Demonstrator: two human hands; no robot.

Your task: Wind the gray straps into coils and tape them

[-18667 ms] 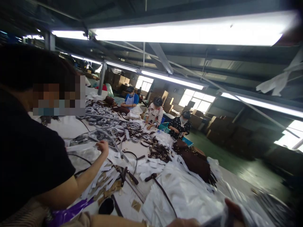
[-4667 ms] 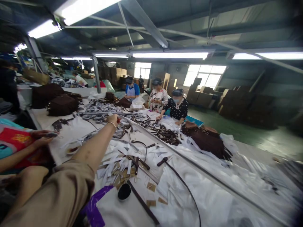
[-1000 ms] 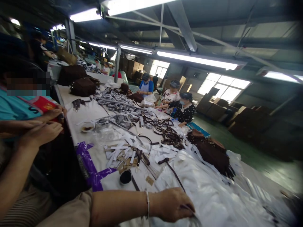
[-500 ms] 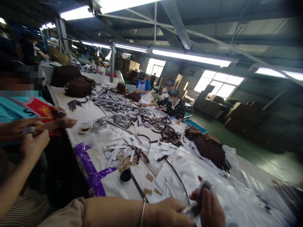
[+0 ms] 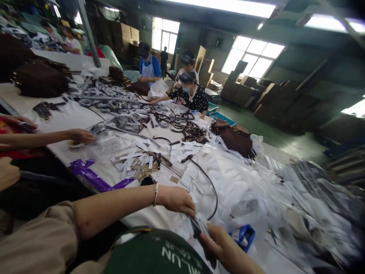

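My left hand (image 5: 178, 199), with a silver bangle at the wrist, reaches across the front of me. Its fingers are pinched on the upper end of a dark strap (image 5: 196, 228), partly covered by pale, thin wrapping. Lower right, my right hand (image 5: 219, 243) closes round the same strap, its thumb lying along it. The strap's lower end hangs over the dark green apron (image 5: 154, 253). Just beyond my hands, a long brown strap (image 5: 212, 182) curves over white wrapping sheets (image 5: 236, 179).
Co-workers' hands (image 5: 81, 136) are at the table's left edge. A blue tape dispenser-like object (image 5: 246, 238) sits right of my hands. Brown bags (image 5: 234, 140), wrapped strap coils (image 5: 99, 93), paper strips (image 5: 132, 161) and purple tape (image 5: 85, 171) cover the table. Co-workers (image 5: 191, 95) stand opposite.
My view has turned down and to the right. My hands have come nearer to my apron, and the strap between them now stretches out longer. A co-worker's hand has reached over the table.
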